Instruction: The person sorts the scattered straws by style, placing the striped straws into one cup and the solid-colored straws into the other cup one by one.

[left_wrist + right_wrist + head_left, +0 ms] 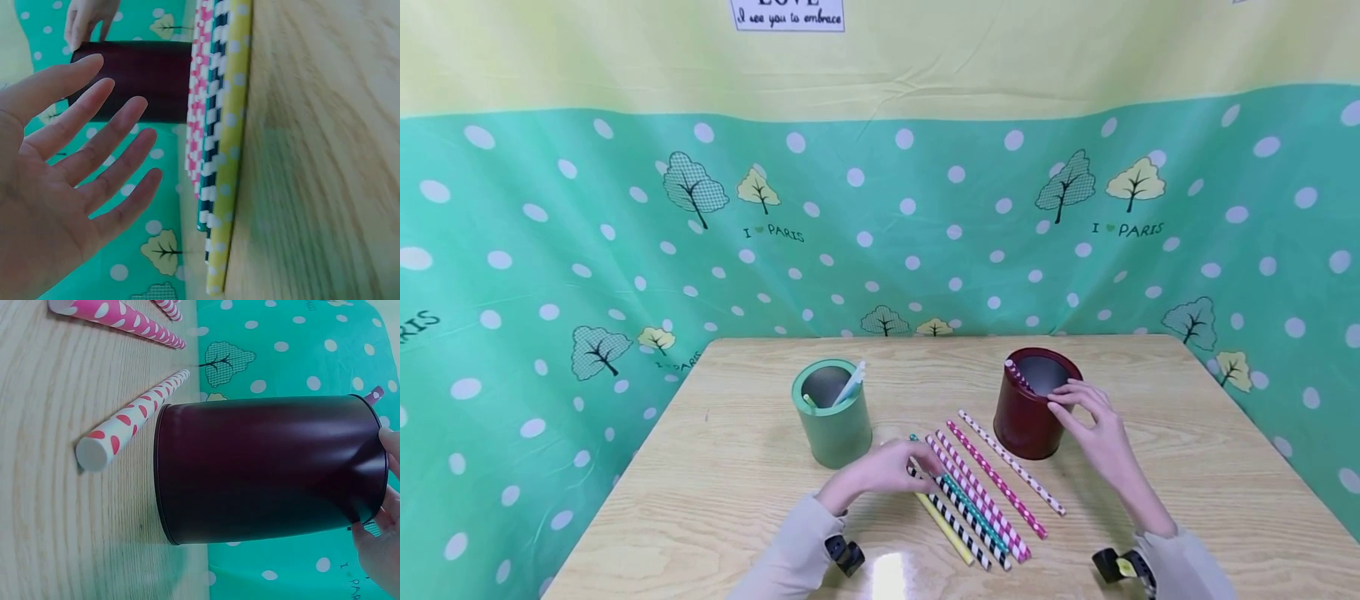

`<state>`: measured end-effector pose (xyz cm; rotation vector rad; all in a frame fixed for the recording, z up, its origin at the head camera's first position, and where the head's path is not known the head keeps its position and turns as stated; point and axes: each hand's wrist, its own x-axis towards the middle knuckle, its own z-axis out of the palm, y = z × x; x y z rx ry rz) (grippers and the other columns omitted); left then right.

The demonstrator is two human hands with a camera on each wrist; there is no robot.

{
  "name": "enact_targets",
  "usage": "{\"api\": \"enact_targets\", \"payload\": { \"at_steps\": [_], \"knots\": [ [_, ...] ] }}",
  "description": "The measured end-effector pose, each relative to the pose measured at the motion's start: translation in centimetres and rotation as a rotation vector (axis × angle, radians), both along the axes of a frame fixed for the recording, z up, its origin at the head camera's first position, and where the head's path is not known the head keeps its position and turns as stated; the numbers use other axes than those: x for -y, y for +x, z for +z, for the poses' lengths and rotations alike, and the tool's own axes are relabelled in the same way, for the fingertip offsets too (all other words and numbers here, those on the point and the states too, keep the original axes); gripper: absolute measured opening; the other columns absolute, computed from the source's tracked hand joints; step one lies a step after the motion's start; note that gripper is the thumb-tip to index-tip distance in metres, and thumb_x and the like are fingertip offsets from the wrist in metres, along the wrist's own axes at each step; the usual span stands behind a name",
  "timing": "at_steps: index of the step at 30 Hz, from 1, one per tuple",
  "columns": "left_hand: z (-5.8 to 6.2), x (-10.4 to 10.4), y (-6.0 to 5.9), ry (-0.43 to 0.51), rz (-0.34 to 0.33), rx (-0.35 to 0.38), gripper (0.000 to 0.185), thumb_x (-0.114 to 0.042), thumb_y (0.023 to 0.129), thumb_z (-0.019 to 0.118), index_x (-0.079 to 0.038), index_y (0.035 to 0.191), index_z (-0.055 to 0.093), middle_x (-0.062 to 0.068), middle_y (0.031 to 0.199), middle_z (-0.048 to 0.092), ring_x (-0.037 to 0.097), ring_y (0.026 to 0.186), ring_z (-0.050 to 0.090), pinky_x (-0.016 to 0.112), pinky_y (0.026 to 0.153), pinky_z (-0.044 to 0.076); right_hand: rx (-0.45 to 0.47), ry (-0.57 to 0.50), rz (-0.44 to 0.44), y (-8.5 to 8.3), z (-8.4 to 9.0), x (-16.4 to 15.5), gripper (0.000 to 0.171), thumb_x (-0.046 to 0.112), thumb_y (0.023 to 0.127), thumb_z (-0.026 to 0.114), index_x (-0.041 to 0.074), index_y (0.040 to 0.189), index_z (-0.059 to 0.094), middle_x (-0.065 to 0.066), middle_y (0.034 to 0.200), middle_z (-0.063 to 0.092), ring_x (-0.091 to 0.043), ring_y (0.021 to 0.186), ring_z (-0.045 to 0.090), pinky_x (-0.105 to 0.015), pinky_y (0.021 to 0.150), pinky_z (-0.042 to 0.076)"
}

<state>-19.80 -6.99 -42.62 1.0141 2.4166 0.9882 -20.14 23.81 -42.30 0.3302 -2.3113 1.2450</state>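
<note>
The left hand [883,471] lay low over the near end of a row of straws [981,492], fingers reaching toward the 3 o'clock side; in the left wrist view its fingers [94,144] were spread straight and wide, gripping nothing, with the straws [215,144] just beside them. The straws lay side by side on the table [1187,467], slanting from 11 to 5 o'clock: yellow, black-and-white, teal, pink and red-dotted ones.

The right hand [1093,425] rested at the rim of the red cup [1026,417], at the cup's 3 o'clock side. Its fingertips [387,487] touched the rim [375,456] in the right wrist view; whether they pinched it could not be told. One striped straw [1017,375] stood inside the red cup, leaning at its 10 o'clock edge.

A green cup [833,421] stood well apart at 9 o'clock of the red one, holding a pale straw [852,385]. The dotted green cloth [587,250] hung behind the table.
</note>
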Motion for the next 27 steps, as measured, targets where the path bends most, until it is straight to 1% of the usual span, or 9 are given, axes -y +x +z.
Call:
{"api": "enact_targets", "payload": {
  "at_steps": [2,6,9,11,13,16,22,24,27],
  "knots": [
    [-0.1,0.2,0.1,-0.032,-0.011,-0.016,0.021,-0.017,0.076,0.067,-0.012,0.096,0.064,-0.007,0.092,0.062,0.007,0.089,0.056,0.023,0.079,0.043,-0.011,-0.014,0.008,-0.5,-0.9,-0.4,0.016,0.015,0.082,0.062,0.005,0.095,0.065,-0.009,0.106,0.056,-0.014,0.114,0.036,-0.033,0.099,0.026],
    [-0.2,0.6,0.3,-0.091,-0.022,-0.041,0.021,-0.019,0.075,0.068,-0.014,0.096,0.064,-0.010,0.093,0.062,0.006,0.090,0.056,0.023,0.082,0.042,-0.052,-0.023,0.021,-2.3,-3.8,-1.8,0.016,0.021,0.083,0.062,0.016,0.098,0.066,0.000,0.108,0.056,-0.013,0.117,0.036,-0.029,0.102,0.023],
    [-0.5,0.8,0.3,-0.123,-0.022,-0.061,0.022,-0.020,0.075,0.069,-0.014,0.095,0.065,-0.010,0.093,0.061,0.004,0.091,0.055,0.023,0.083,0.042,-0.045,-0.014,0.016,-1.8,-3.0,-1.4,0.015,0.017,0.083,0.061,0.012,0.097,0.065,-0.003,0.108,0.056,-0.012,0.117,0.036,-0.026,0.102,0.023],
    [-0.8,0.9,0.2,-0.139,-0.020,-0.073,0.022,-0.019,0.074,0.069,-0.014,0.095,0.066,-0.010,0.093,0.061,0.003,0.090,0.054,0.022,0.082,0.041,-0.049,-0.014,0.011,-2.5,-4.0,-2.0,0.016,0.015,0.082,0.063,0.013,0.097,0.066,-0.003,0.108,0.057,-0.013,0.117,0.036,-0.026,0.102,0.022],
    [-1.1,1.0,0.0,-0.153,-0.014,-0.076,0.022,-0.019,0.074,0.069,-0.014,0.095,0.066,-0.011,0.093,0.060,0.002,0.089,0.052,0.021,0.081,0.041,-0.047,0.006,-0.019,-3.5,-5.4,-2.6,0.016,0.018,0.081,0.064,0.019,0.097,0.065,0.001,0.107,0.057,-0.011,0.117,0.036,-0.023,0.099,0.023],
    [-1.4,1.1,-0.1,-0.167,-0.008,-0.083,0.022,-0.016,0.073,0.070,-0.015,0.095,0.066,-0.010,0.095,0.060,0.001,0.089,0.052,0.019,0.080,0.040,-0.064,0.019,-0.041,-6.1,-9.4,-4.5,0.018,0.023,0.079,0.066,0.030,0.096,0.064,0.011,0.107,0.056,-0.008,0.118,0.035,-0.021,0.098,0.022],
    [-2.1,1.4,-0.4,-0.163,-0.032,-0.109,0.020,-0.010,0.072,0.070,-0.014,0.092,0.067,-0.008,0.093,0.061,0.003,0.087,0.053,0.018,0.079,0.041,-0.056,0.012,-0.028,-5.3,-8.4,-4.0,0.017,0.025,0.080,0.064,0.028,0.097,0.064,0.009,0.109,0.055,-0.007,0.117,0.035,-0.024,0.100,0.023],
    [-2.2,1.5,-0.6,-0.158,-0.041,-0.117,0.019,-0.009,0.072,0.069,-0.013,0.091,0.067,-0.007,0.090,0.061,0.004,0.084,0.053,0.018,0.077,0.041,-0.057,-0.013,0.002,-4.3,-6.9,-3.4,0.016,0.021,0.082,0.063,0.022,0.098,0.065,0.004,0.109,0.056,-0.010,0.118,0.035,-0.027,0.102,0.021],
    [-2.4,1.6,-0.8,-0.160,-0.048,-0.122,0.018,-0.007,0.072,0.069,-0.012,0.089,0.068,-0.007,0.085,0.061,0.004,0.080,0.052,0.017,0.074,0.041,-0.034,-0.031,0.032,-2.2,-3.6,-1.8,0.016,0.017,0.083,0.062,0.011,0.097,0.065,-0.006,0.109,0.055,-0.015,0.117,0.036,-0.036,0.103,0.021]
  ]
}}
